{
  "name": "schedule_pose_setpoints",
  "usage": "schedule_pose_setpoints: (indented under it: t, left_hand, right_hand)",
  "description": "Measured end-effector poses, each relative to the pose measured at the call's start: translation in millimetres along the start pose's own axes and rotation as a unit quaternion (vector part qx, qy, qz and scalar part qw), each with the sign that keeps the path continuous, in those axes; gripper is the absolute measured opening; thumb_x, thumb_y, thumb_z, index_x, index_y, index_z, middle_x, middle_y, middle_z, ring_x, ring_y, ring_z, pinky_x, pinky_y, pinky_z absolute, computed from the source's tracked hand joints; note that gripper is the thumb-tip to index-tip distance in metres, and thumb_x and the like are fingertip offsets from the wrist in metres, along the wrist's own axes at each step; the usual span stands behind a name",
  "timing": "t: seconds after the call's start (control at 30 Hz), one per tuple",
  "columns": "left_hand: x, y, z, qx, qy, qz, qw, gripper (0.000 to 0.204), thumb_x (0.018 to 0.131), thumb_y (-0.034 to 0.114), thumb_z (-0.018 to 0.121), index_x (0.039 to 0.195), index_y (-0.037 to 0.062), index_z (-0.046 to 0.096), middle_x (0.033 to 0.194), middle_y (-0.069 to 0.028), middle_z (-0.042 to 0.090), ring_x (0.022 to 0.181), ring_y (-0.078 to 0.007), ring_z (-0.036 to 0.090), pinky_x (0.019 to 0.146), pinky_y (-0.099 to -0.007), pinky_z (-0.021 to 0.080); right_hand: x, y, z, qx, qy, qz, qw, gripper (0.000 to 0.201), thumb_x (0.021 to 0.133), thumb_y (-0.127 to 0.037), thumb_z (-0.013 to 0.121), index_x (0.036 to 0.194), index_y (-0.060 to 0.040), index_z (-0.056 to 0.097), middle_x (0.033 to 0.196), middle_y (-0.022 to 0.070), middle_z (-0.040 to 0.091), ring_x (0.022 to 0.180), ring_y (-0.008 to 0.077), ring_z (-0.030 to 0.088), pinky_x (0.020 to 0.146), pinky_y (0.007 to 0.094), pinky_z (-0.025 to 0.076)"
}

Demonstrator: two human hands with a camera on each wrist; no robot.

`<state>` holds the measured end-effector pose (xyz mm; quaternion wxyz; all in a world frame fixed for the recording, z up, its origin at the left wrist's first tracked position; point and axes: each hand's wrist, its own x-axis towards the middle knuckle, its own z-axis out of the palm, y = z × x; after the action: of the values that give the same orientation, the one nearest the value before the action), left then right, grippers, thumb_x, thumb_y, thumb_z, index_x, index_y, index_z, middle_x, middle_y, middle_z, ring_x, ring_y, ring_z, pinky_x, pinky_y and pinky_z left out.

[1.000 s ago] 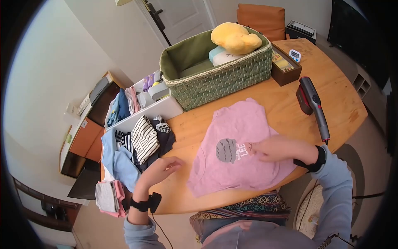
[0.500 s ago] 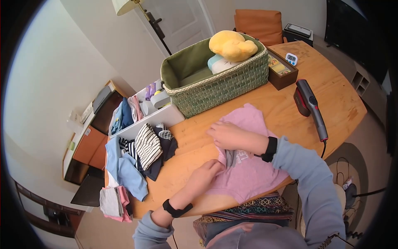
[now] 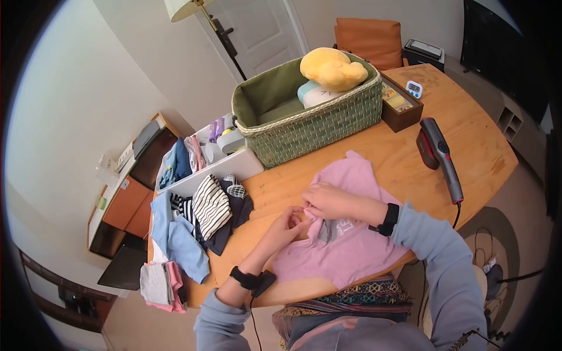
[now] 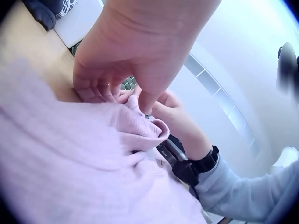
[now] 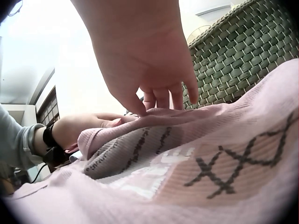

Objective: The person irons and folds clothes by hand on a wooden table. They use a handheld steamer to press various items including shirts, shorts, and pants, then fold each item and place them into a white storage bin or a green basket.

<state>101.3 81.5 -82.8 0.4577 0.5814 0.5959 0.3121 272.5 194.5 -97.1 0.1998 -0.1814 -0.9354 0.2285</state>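
A pink shirt (image 3: 345, 257) with a grey print and white letters lies on the wooden table, its left edge lifted and turned in over part of the print. My left hand (image 3: 287, 225) pinches that edge between thumb and fingers. Just beyond it, my right hand (image 3: 328, 202) holds the same edge from above, close beside the left fingertips. The left wrist view shows ribbed pink fabric bunched under my left thumb (image 4: 148, 100). In the right wrist view, the fold (image 5: 135, 144) rises under my right fingers, and dark stitch-like marks (image 5: 238, 161) show on the flat part.
A green woven basket (image 3: 316, 131) with a yellow plush toy (image 3: 333, 69) stands behind the shirt. Left of it are a white bin (image 3: 199, 186), a striped garment (image 3: 212, 205) and light-blue clothing (image 3: 178, 234). A corded handheld steamer (image 3: 440, 155) lies at the right, near a brown box (image 3: 403, 117).
The shirt lay flat, with my left hand off it and my right hand over the print. Both hands then moved to its left edge and turned it in; now they are closer together.
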Motion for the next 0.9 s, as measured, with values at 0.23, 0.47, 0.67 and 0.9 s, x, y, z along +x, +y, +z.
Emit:
schedule_pose_setpoints:
  t: [0.23,0.47,0.67,0.9]
  left_hand:
    - [22.9,2.8,-21.0,-0.099,-0.028,0.088,0.991,0.034,0.084,0.021,0.068,0.111,0.0047,0.056,0.088,0.0029,0.057,0.08,-0.0057,0.052,0.073,-0.0196,0.042]
    - [37.7,-7.6,-74.1,0.072,0.141,0.116,0.98,0.032,0.076,0.01,0.074,0.099,0.0046,0.054,0.074,0.0039,0.05,0.069,-0.0042,0.047,0.063,-0.0191,0.04]
    - [38.9,-47.9,-103.0,-0.092,0.05,0.044,0.993,0.038,0.077,0.001,0.07,0.111,0.0025,0.052,0.083,0.0011,0.057,0.072,-0.0056,0.053,0.065,-0.0195,0.044]
    - [35.6,-61.2,-105.9,-0.182,-0.007,0.042,0.982,0.034,0.081,-0.003,0.065,0.112,0.0028,0.053,0.103,-0.0029,0.062,0.091,-0.0093,0.059,0.079,-0.023,0.047]
  right_hand:
    - [-2.7,-25.1,-43.7,0.102,0.044,0.039,0.993,0.023,0.082,-0.023,0.061,0.095,-0.005,0.056,0.09,0.0158,0.06,0.085,0.0334,0.057,0.078,0.0391,0.044]
    - [-8.2,20.4,-36.6,-0.039,0.04,0.101,0.993,0.058,0.08,-0.025,0.064,0.13,-0.0067,0.043,0.11,0.0209,0.053,0.105,0.0345,0.052,0.089,0.0418,0.042]
    - [-23.7,71.2,-45.5,-0.209,0.036,0.204,0.956,0.054,0.082,-0.025,0.059,0.129,-0.0041,0.044,0.118,0.0188,0.05,0.112,0.0355,0.049,0.093,0.0467,0.04]
    - [-19.8,102.7,-74.2,-0.144,0.068,0.326,0.932,0.035,0.083,-0.032,0.06,0.098,-0.001,0.061,0.092,0.0187,0.063,0.089,0.0344,0.06,0.077,0.0391,0.048]
